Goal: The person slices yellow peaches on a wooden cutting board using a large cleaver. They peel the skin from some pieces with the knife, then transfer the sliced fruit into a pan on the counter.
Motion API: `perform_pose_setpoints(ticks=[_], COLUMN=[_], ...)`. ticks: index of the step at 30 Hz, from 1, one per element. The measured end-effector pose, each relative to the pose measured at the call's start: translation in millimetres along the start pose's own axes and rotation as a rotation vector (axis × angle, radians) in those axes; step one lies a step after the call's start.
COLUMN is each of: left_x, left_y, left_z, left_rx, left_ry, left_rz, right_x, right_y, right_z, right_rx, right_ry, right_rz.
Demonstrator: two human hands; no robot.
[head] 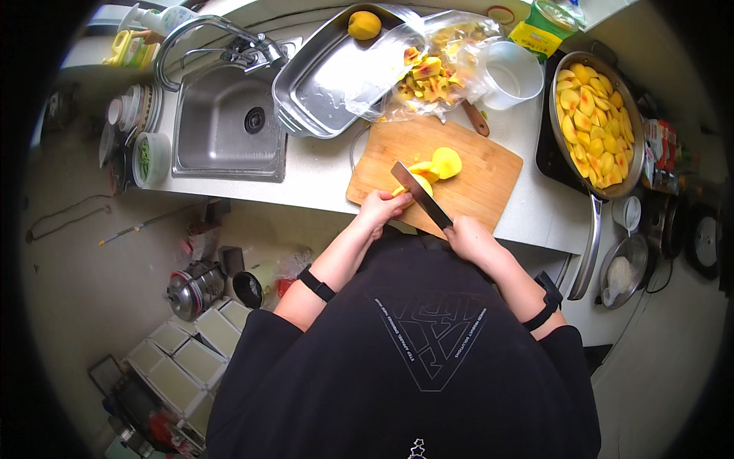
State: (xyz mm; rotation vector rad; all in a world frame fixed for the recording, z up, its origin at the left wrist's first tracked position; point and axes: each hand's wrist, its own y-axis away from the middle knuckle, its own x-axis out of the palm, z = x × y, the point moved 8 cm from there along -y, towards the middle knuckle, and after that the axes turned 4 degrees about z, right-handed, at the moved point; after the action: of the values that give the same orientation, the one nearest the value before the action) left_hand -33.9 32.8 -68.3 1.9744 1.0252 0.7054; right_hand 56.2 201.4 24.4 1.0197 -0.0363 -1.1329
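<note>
My right hand grips a kitchen knife, its blade slanting up and left across a piece of yellow peach. At the near left edge of the wooden cutting board, my left hand holds that piece with thumb and fingers, close to the blade. More cut peach lies on the board just beyond. Behind the board, a clear plastic bag contains peach scraps. A pan full of peach slices stands at the right, its handle pointing towards me.
A metal tray holding one whole yellow fruit stands behind the board, beside the sink. A wooden handle pokes out near a translucent plastic tub. Stacked dishes and a tub of green vegetables are left of the sink.
</note>
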Motion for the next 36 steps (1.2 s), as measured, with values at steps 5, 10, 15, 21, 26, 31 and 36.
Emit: perform_pose_setpoints(ticks=[5,10,15,21,26,31,36], left_x=[-4.1,-9.0,-30.2,-31.4,-58.7,-48.3,-45.0], left_y=[-2.7,-9.8,-7.3,-11.9,-9.1,-6.4,-10.4], left_z=[4.3,2.2,-23.9,-16.6,-16.3,-14.6,-11.3], left_rx=[-0.052,-0.112,0.228,0.316,0.348,0.455,0.458], left_ry=[0.141,0.299,-0.226,-0.117,-0.094,-0.040,-0.072], left_rz=[0.027,0.096,-0.203,-0.193,-0.307,-0.215,-0.211], right_x=[-0.4,-0.5,1.2,-1.0,-11.0,-3.7,8.7], right_y=[-8.3,-20.1,-27.7,-27.4,-21.7,-22.8,-23.3], right_z=[7.5,14.3,19.9,28.1,38.7,50.3,48.0], right_rx=[0.037,0.076,0.017,-0.026,-0.030,-0.090,-0.047], right_ry=[0.005,-0.013,-0.001,-0.121,-0.053,0.072,0.101], right_rz=[0.019,-0.002,-0.049,-0.128,-0.145,-0.149,-0.143])
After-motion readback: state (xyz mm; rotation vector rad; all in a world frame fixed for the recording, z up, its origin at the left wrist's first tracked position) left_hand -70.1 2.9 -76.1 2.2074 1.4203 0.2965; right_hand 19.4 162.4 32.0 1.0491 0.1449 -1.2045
